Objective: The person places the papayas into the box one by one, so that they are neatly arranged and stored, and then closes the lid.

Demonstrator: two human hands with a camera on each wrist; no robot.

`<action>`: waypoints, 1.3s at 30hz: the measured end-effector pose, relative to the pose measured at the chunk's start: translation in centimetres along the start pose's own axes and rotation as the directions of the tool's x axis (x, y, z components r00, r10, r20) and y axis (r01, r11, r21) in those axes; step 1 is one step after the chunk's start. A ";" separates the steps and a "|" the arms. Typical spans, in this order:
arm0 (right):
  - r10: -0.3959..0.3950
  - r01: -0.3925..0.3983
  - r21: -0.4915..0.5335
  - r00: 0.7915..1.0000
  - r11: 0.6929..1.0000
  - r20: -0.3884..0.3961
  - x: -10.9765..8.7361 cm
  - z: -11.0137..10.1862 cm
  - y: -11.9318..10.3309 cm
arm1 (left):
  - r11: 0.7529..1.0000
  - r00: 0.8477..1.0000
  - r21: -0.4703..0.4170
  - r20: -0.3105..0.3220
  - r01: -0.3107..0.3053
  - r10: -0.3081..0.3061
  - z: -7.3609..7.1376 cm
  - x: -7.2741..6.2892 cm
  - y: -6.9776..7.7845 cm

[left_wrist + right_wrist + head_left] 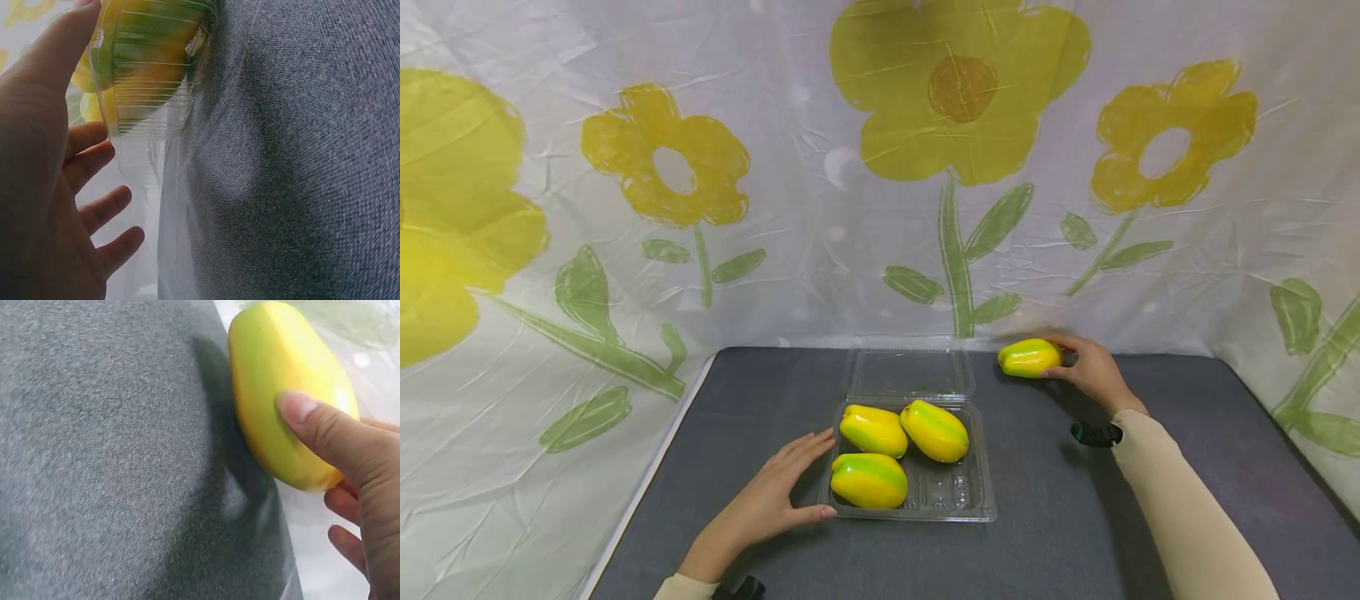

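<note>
My right hand grips a yellow-green papaya near the back of the table, right of the container. In the right wrist view the thumb lies across that papaya, with fingers on its far side; I cannot tell whether it touches the table. A clear plastic clamshell container stands with its lid folded back. Inside lie three papayas: one at the back left, one at the back right, one at the front left. My left hand, fingers spread, is at the container's left side.
A dark grey cloth covers the table. Behind it hangs a white curtain printed with yellow flowers, close to the table's back edge. Dark bands are on both wrists. The container's front right part shows bare plastic.
</note>
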State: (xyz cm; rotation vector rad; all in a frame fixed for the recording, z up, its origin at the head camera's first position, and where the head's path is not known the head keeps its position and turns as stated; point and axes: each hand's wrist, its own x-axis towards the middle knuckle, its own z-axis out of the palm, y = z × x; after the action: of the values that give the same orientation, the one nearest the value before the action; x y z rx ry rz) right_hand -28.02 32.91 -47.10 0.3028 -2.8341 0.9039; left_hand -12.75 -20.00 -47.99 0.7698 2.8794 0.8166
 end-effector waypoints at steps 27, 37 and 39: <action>-0.069 0.068 -0.069 0.998 0.995 -0.009 -2.9 -0.7 -0.6 | 1.000 1.000 -0.001 0.001 -0.004 0.004 0.0 0.0 -0.1; -0.171 0.167 -0.088 0.985 0.982 -0.040 -4.3 -0.8 -1.8 | 1.000 1.000 -0.004 -0.005 -0.009 0.009 0.1 -0.1 -0.1; -0.179 0.173 -0.098 0.982 0.980 -0.052 -4.5 -0.9 -2.0 | 1.000 1.000 -0.002 -0.007 -0.011 0.011 0.1 -0.1 -0.1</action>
State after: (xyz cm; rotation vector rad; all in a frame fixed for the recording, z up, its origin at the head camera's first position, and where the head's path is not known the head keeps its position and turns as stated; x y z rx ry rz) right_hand -23.09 32.51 -46.26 0.4965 -2.7309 0.7304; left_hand -12.71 -20.09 -48.16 0.7853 2.8818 0.8253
